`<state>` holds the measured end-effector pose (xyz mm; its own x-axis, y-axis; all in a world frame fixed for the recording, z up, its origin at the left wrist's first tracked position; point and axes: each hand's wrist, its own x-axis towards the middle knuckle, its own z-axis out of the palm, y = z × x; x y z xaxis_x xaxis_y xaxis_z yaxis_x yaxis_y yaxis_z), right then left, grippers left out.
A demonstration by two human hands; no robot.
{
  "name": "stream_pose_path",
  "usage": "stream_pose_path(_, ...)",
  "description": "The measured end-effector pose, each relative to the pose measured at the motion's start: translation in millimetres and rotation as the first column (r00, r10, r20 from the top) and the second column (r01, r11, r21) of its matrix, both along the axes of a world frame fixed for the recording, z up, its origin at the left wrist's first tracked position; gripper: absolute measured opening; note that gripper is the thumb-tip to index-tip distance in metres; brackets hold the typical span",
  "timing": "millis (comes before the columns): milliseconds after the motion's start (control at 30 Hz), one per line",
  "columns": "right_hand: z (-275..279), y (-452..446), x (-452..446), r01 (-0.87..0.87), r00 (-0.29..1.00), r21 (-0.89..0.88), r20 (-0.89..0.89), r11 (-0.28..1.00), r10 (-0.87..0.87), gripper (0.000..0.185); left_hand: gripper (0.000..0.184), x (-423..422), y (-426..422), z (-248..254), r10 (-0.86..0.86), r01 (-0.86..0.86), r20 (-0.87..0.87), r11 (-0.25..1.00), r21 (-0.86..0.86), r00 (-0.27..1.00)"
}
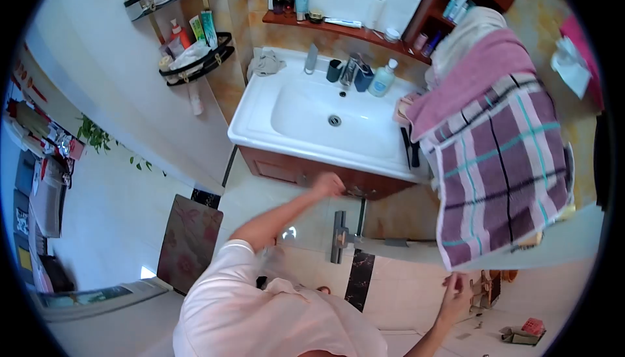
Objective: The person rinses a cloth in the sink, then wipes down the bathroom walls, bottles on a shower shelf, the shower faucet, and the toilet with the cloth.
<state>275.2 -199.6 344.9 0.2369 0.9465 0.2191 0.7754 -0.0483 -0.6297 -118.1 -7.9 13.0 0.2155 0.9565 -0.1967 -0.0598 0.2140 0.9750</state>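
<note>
My left hand (pixel 329 185) is in front of the cabinet (pixel 273 165) under the washbasin, its fingers curled in and somewhat blurred; nothing shows in it. My right hand (pixel 458 287) is just below the lower corner of a purple-and-white plaid towel (pixel 498 162), fingers bent and slightly apart. Whether a fingertip touches the hem is hard to make out. The towel hangs spread out on the right, beside a pink towel (pixel 475 83) and a pale cloth (pixel 474 35).
A white washbasin (pixel 250 123) carries a soap bottle (pixel 383 78), cups and a grey cloth (pixel 267 63). Above it runs a wooden shelf (pixel 332 25) with toiletries. Corner racks (pixel 208 64) hang at left. A glass door with a grey handle (pixel 338 236) stands near me; a mat (pixel 189 243) lies left.
</note>
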Motion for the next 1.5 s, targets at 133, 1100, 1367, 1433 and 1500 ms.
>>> stream_pose_path(133,-84,39,-70,-0.045,0.978,-0.232,-0.207,0.972,-0.004,0.010,0.019,-219,132,37,0.543,-0.312,-0.598,0.836,0.451,0.590)
stream_pose_path(1100,-387,527,-379,-0.607,0.714,-0.372,0.132,0.702,0.688,0.038,0.039,-282,246,233,0.642,-0.574,-0.261,0.764,0.296,0.721)
stream_pose_path(1367,-388,533,-374,-0.680,0.557,-0.459,0.185,0.572,0.810,0.053,0.054,-193,286,205,0.136,0.029,-0.633,0.970,0.243,0.762)
stream_pose_path(1433,-399,533,-376,-0.691,0.579,-0.399,0.194,0.603,0.792,0.060,0.056,-170,315,203,0.176,0.037,-0.574,0.940,0.340,0.800)
stream_pose_path(1500,-403,533,-375,-0.700,0.672,-0.390,-0.081,0.597,0.736,0.059,0.059,-152,345,199,0.197,0.105,-0.590,0.893,0.437,0.783)
